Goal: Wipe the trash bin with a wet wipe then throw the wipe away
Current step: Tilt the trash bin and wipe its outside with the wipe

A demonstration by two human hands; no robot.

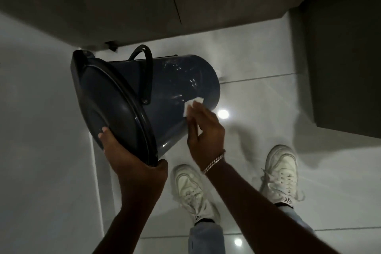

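A dark blue round trash bin (175, 80) with a black lid and a black carrying handle is tilted toward me, its lid facing left and down. My left hand (132, 156) grips the lid's rim at the lower edge and holds the bin tilted. My right hand (204, 130) presses a white wet wipe (190, 105) against the bin's side near its base. Wet streaks shine on the bin's wall above the wipe.
The floor is glossy white tile (268, 99). A grey cabinet (123, 2) stands behind the bin and a dark cabinet (346, 68) is at the right. A white wall (41, 130) is close on the left. My two white sneakers (191, 189) stand just below the bin.
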